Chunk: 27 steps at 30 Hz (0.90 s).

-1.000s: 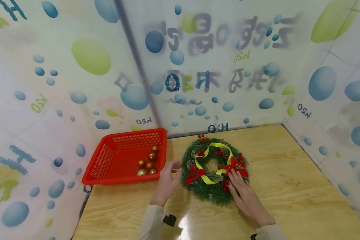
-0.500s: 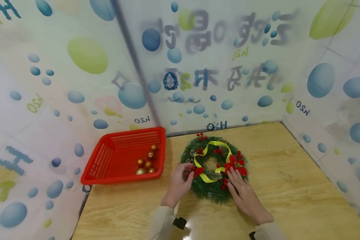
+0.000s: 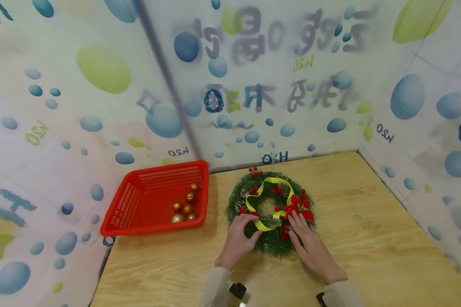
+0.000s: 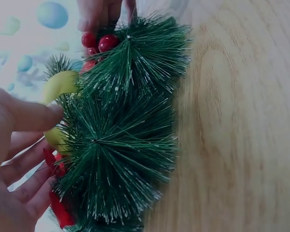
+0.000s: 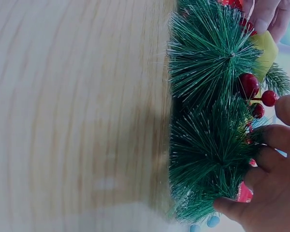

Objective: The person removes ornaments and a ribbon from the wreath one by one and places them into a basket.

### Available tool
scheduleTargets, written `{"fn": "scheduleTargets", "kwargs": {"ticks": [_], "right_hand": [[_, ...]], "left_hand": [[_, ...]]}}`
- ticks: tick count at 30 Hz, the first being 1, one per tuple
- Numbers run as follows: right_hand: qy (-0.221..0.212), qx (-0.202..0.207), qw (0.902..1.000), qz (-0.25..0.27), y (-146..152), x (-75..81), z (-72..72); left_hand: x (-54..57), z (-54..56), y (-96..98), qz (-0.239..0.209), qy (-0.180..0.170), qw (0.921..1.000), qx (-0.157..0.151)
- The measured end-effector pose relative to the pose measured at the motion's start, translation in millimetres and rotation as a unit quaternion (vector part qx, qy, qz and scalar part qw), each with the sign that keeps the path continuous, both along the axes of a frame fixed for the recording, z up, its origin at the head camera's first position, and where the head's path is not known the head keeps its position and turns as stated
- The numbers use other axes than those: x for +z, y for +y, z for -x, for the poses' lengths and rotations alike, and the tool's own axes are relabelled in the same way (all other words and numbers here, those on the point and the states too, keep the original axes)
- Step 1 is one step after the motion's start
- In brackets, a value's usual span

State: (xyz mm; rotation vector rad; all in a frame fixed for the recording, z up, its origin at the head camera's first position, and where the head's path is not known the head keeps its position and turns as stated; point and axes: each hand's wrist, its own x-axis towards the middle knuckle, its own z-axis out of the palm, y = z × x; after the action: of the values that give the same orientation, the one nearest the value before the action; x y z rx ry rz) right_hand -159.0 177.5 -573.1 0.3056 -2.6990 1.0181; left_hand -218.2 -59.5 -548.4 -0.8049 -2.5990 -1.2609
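Observation:
A green Christmas wreath lies on the table, with red berries, a right-hand red flower and a loose yellow ribbon around its centre. My left hand is over the wreath's lower left, partly covering the left red flower. In the left wrist view its thumb is apart from the fingers, beside the ribbon, and the fingers touch the flower. My right hand rests on the right side, its fingers extended onto the flower there. The right wrist view shows those fingers against the green needles.
A red plastic basket stands left of the wreath, holding several gold ball ornaments in its right part. The wooden table reaches back to patterned wall sheeting.
My left hand has moved right, from beside the wreath onto its left red flower and near the ribbon. My right hand stays on the right flower. The head view has shifted slightly.

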Motion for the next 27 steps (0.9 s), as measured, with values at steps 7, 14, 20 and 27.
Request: {"fn": "scheduleTargets", "kwargs": {"ticks": [7, 14, 20, 27], "right_hand": [[0.015, 0.002, 0.9999, 0.001, 1.1, 1.4, 1.4], [0.020, 0.004, 0.9998, -0.004, 2.9, 2.3, 0.7], [0.017, 0.005, 0.9998, 0.000, 5.0, 2.5, -1.9], [0.011, 0.005, 0.9999, 0.002, 5.0, 1.6, -3.1]], "left_hand": [[9.5, 12.7, 6.4, 0.010, 0.041, 0.9990, 0.011], [26.2, 21.0, 11.6, 0.014, 0.071, 0.9974, 0.007], [44.9, 32.1, 18.5, 0.004, 0.077, 0.9970, 0.007], [74.7, 43.1, 27.2, -0.020, 0.094, 0.9953, -0.017]]}}
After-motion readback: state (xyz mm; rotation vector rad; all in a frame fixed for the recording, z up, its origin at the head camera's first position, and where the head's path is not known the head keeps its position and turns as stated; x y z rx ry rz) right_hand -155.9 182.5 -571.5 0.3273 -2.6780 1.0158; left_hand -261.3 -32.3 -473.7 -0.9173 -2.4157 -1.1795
